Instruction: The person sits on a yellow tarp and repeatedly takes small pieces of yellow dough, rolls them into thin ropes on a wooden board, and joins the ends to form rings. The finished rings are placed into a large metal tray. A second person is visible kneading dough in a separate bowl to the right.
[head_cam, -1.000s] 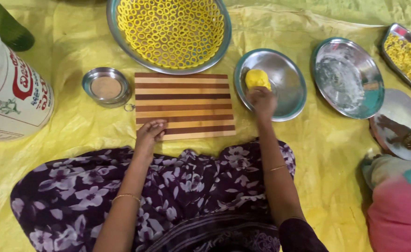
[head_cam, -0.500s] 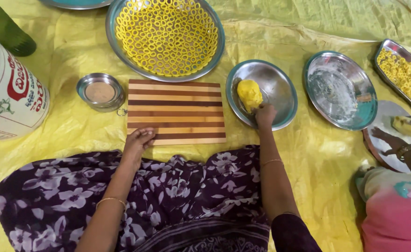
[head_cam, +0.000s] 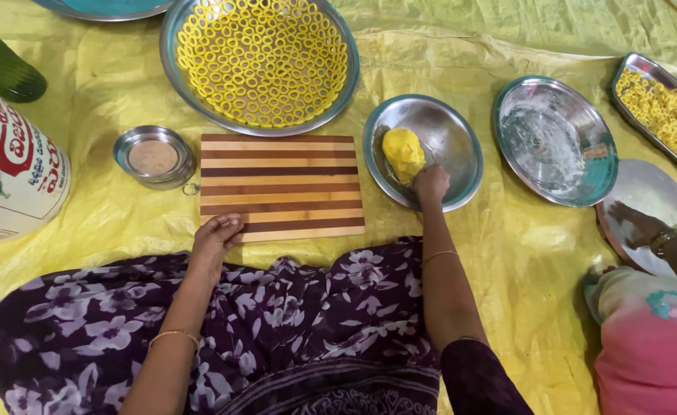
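Yellow floor sheet (head_cam: pixel 523 253). Dough lump (head_cam: pixel 403 152), yellow, judged soft and pinchable at its near edge, lies in steel plate (head_cam: pixel 453 138); right hand (head_cam: pixel 430 183) fingers closed on it. Left hand (head_cam: pixel 215 237) fingers laid open on striped board (head_cam: pixel 281 184).

A dough lump (head_cam: pixel 403 153) lies in the plate (head_cam: pixel 453 131) right of the cutting board (head_cam: pixel 282 187), apparently touching the right hand (head_cam: pixel 430 183).

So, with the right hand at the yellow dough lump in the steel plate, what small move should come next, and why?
Probably pinch off a small piece of the yellow dough lump and carry it to the striped wooden board. The right hand touches the lump's lower edge in the round steel plate, the board's top is bare, and the left hand rests on its near corner, steadying it.
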